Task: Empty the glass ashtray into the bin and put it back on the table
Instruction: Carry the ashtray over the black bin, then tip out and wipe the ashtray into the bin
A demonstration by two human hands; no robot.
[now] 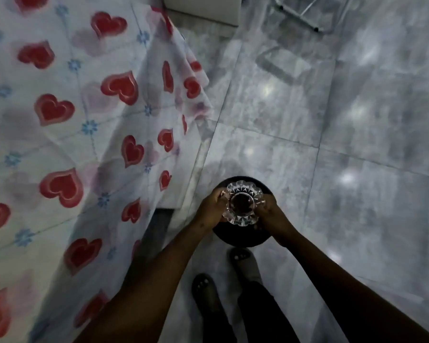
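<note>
Ashtray (242, 203) clamped between left hand (212, 208) and right hand (270, 211), equally near both, with the dark bin (240, 237) straight below them

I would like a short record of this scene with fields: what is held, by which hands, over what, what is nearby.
held: glass ashtray
left hand: grips the ashtray's left rim
right hand: grips its right rim
below: dark round bin on the floor, ashtray over its opening
ashtray contents: dark centre, cannot tell
nearby: table with heart-print cloth at left; grey tiled floor; the person's feet by the bin
</note>
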